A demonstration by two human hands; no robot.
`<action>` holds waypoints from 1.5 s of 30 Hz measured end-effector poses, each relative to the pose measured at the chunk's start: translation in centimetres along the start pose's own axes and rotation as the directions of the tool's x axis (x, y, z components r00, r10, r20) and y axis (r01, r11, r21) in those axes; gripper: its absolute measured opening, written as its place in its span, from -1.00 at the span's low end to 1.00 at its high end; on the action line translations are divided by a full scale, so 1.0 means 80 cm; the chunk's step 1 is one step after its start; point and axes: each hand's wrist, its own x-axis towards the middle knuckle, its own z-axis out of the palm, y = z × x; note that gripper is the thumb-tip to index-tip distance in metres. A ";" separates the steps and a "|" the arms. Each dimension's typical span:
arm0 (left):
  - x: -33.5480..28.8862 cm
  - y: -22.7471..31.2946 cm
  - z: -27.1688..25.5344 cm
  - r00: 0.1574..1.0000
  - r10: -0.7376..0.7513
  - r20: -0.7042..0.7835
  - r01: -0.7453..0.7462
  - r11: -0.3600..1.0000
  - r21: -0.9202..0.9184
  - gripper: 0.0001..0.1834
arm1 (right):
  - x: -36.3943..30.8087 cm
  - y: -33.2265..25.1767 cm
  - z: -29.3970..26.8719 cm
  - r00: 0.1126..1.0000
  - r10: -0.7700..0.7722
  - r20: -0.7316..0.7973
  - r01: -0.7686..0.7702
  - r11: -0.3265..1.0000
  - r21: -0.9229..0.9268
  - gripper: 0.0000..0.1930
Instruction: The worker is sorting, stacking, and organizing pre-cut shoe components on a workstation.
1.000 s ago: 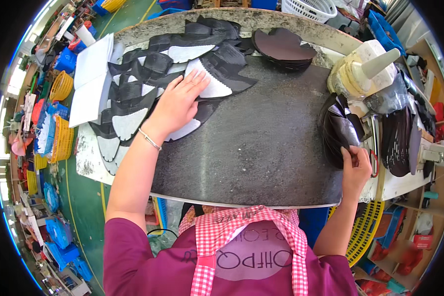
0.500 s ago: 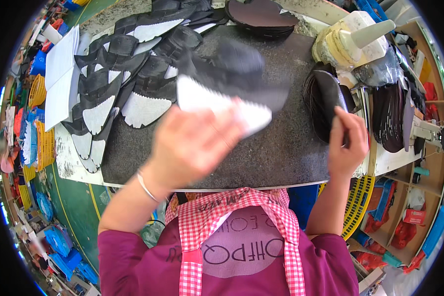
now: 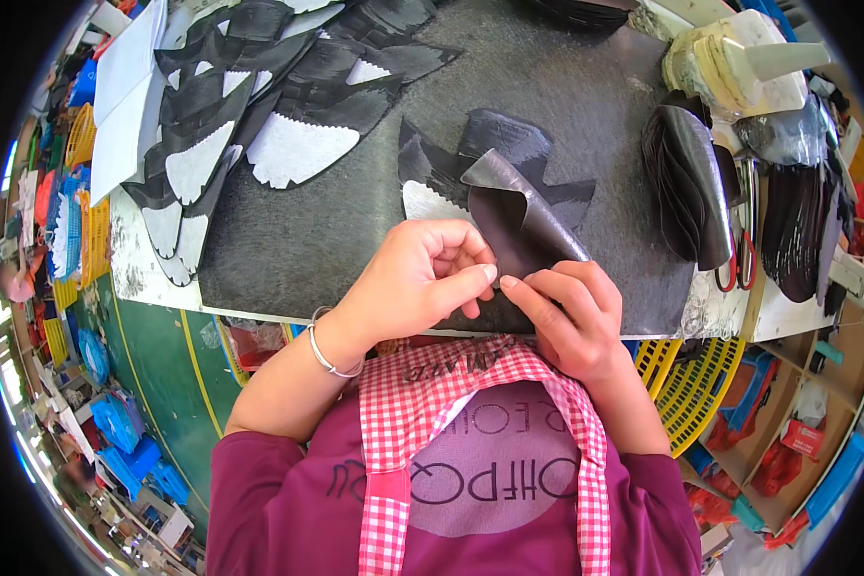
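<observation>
A curled dark sheet piece (image 3: pixel 504 230), glossy black outside and brown inside, stands over the front middle of the work board. My left hand (image 3: pixel 437 274) pinches its near edge between thumb and fingers. Close beside it, my right hand (image 3: pixel 571 312) has its fingers closed at the same piece's near right edge; the fingertips of both hands almost meet. Beneath and behind the curl lies a flat black cut piece (image 3: pixel 509 134) with a white zigzag-edged patch (image 3: pixel 432 202), partly covered by the curl and my left hand.
Overlapping black-and-white cut pieces (image 3: pixel 302 149) cover the board's left side, near a white paper booklet (image 3: pixel 125 115). At right are a stack of curled dark pieces (image 3: pixel 686 182), red-handled scissors (image 3: pixel 739 250), a glue bottle (image 3: pixel 749 67) and hanging black pieces (image 3: pixel 797 221).
The black-and-white piece by my left hand now lies flat on the board. My right hand has moved left from the right-hand stack, bringing a dark piece to the middle, where both hands meet.
</observation>
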 end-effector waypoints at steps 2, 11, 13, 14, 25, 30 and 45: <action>0.002 0.001 0.001 0.997 -0.068 0.029 0.068 0.998 0.014 -0.87 | -0.001 -0.002 -0.004 0.999 0.015 0.028 -0.016 1.000 0.018 -0.55; 0.008 -0.005 0.024 0.996 0.031 0.078 -0.024 0.995 -0.095 -0.90 | 0.008 -0.016 -0.013 0.749 0.619 0.236 -0.617 0.522 0.589 -0.60; 0.012 -0.010 0.026 0.975 0.207 0.085 -0.211 0.977 0.033 -0.90 | 0.013 -0.019 -0.016 0.649 0.699 0.302 -0.686 0.365 0.630 -0.67; 0.012 -0.017 0.027 0.956 0.293 0.023 -0.294 0.955 0.049 -0.93 | 0.012 -0.015 -0.021 0.619 0.724 0.305 -0.707 0.345 0.617 -0.74; 0.006 0.005 0.023 0.954 0.289 -0.081 -0.291 0.956 -0.015 -0.87 | 0.037 -0.007 -0.011 0.551 0.786 0.280 -0.544 0.084 0.835 -0.94; 0.010 -0.001 0.026 0.979 0.184 -0.092 -0.186 0.983 -0.008 -0.60 | 0.044 -0.023 0.004 0.569 0.709 0.416 -0.571 -0.023 0.820 -0.93; 0.000 -0.009 -0.010 0.768 0.621 -0.159 -0.442 0.692 0.571 -0.74 | 0.036 -0.011 0.009 0.495 0.856 -0.151 -0.445 0.399 0.801 -0.98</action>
